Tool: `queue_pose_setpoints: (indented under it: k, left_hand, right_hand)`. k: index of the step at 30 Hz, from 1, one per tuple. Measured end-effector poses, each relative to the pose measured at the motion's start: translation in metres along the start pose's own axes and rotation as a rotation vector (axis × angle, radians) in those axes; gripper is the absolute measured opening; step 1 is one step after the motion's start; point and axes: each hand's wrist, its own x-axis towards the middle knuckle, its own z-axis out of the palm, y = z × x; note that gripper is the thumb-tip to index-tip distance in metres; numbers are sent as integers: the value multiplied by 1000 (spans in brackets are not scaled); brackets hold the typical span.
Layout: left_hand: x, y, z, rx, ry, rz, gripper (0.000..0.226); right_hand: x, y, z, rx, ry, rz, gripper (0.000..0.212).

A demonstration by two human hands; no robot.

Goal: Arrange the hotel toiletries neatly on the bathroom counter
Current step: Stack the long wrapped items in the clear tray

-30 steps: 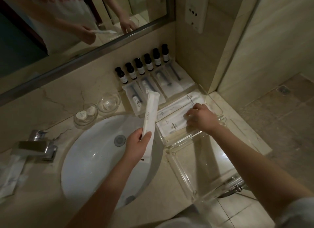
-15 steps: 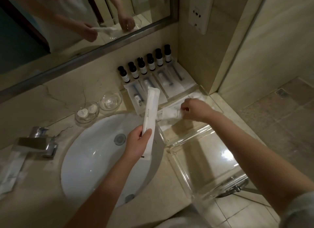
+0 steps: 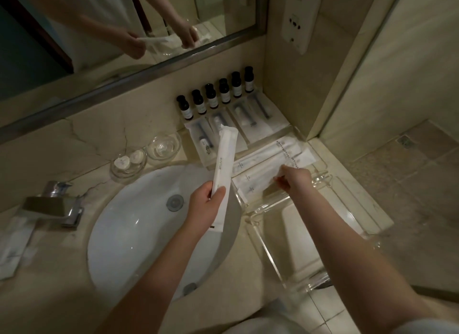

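Note:
My left hand (image 3: 207,203) is shut on a long white paper packet (image 3: 224,168), held upright over the right rim of the sink. My right hand (image 3: 294,180) pinches a thin white sachet (image 3: 255,182) lying in the far end of a clear acrylic tray (image 3: 278,236). More flat white sachets (image 3: 293,152) lie side by side just beyond it. Several small dark bottles (image 3: 213,98) stand in a row against the back wall. In front of them lie clear-wrapped toiletry kits (image 3: 250,115).
The white sink (image 3: 139,236) fills the middle of the marble counter, with a chrome tap (image 3: 53,204) at its left. Two glass dishes (image 3: 146,154) sit behind the sink. A white packet (image 3: 13,246) lies at the far left. At right the counter ends above a tiled floor (image 3: 409,174).
My right hand shifted from pressing flat on the sachets to pinching one and drawing it toward me in the tray. My left hand keeps the long packet in about the same place.

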Motion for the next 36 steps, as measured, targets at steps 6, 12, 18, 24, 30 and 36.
queue_pose_setpoints:
  k: [6, 12, 18, 24, 30, 36]
  left_hand:
    - [0, -5, -3, -7, 3, 3, 28]
    - [0, -9, -6, -27, 11, -8, 30]
    - [0, -13, -8, -17, 33, -24, 26]
    - [3, -15, -8, 5, 26, -13, 23]
    - [6, -10, -8, 60, 1, -21, 22]
    - [17, -1, -10, 97, -172, 0, 26]
  right_hand:
    - [-2, -10, 1, -265, 26, 7, 20]
    - [1, -9, -14, -1295, -86, -922, 46]
    - [17, 4, -8, -1519, -316, -962, 39]
    - [18, 11, -4, -1447, -251, -1004, 40]
    - [17, 14, -3, -1435, -233, -1002, 42]
    - [-17, -23, 0, -802, -211, -923, 43]
